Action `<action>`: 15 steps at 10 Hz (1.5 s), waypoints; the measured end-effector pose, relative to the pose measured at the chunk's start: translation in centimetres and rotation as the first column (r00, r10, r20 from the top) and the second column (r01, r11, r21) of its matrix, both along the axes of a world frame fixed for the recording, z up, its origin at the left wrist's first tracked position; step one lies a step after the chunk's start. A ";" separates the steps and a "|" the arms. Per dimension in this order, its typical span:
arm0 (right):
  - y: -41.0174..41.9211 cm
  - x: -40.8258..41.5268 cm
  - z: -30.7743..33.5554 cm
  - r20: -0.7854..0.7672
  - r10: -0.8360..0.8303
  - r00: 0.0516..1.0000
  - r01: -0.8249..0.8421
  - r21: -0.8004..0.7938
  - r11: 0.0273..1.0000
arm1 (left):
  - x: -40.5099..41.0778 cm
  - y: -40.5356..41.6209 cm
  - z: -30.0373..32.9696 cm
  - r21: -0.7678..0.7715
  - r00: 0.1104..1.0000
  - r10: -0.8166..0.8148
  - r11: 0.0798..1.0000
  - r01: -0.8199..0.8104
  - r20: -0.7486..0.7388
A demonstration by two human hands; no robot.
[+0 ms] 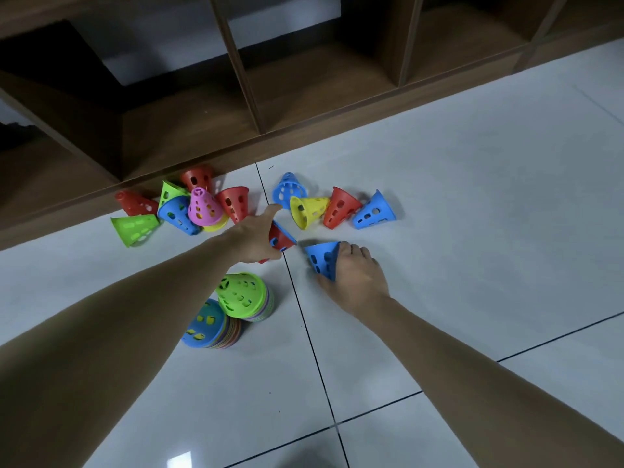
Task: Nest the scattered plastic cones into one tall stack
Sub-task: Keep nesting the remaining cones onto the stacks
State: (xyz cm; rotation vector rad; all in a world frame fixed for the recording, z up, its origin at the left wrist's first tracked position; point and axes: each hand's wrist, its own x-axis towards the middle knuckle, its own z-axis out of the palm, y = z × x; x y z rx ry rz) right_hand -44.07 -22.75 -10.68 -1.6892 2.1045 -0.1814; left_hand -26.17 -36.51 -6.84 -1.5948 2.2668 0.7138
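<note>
Blue cone (320, 260) on floor tile (472, 231), on its side, tip pointing left-up, gripped by right hand (354, 278). Red cone (280, 238) gripped by left hand (256, 236). Green-topped stack (243, 295) just below left hand, nearer left.

A home room, judging by the glossy white tiled floor (472, 197) and wooden cubby shelving (304, 106).

Left hand (251, 239): bare, no ring or glove seen.
Right hand (354, 276): bare likewise.
Forearms: uncovered, no sleeves shown.
</note>
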 end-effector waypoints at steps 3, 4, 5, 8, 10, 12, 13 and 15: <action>0.1 0.4 -1.0 0.054 -0.033 0.998 0.035 -0.039 0.999 | 5.8 0.6 5.1 -0.026 0.994 0.054 0.998 -0.052 0.092; 0.8 0.3 -0.4 0.305 -0.138 0.942 0.164 -0.063 0.984 | 8.6 2.2 7.5 -0.066 0.990 0.124 0.991 -0.119 0.061; 1.5 0.5 1.4 0.537 -0.205 0.819 0.262 -0.030 0.965 | 10.5 3.4 9.5 -0.089 0.990 0.141 0.986 -0.141 -0.007; 2.6 3.3 8.5 0.862 -0.049 0.505 0.322 -0.135 0.937 | 17.9 12.7 13.9 -0.079 0.858 0.385 0.897 -0.434 -0.340; 2.1 6.4 10.1 0.728 0.162 0.666 0.130 -0.328 0.936 | 18.2 16.0 12.8 -0.027 0.818 0.391 0.896 -0.442 -0.421; 1.8 9.0 9.9 0.537 0.297 0.789 -0.064 -0.409 0.910 | 16.5 16.4 8.9 -0.071 0.835 0.317 0.919 -0.387 -0.449; 1.7 9.8 9.3 0.479 0.319 0.818 -0.107 -0.419 0.902 | 15.9 16.7 6.8 -0.103 0.836 0.316 0.911 -0.399 -0.450; 1.2 9.9 8.0 0.470 0.321 0.822 -0.126 -0.399 0.908 | 15.8 16.9 3.9 -0.041 0.772 0.389 0.882 -0.470 -0.502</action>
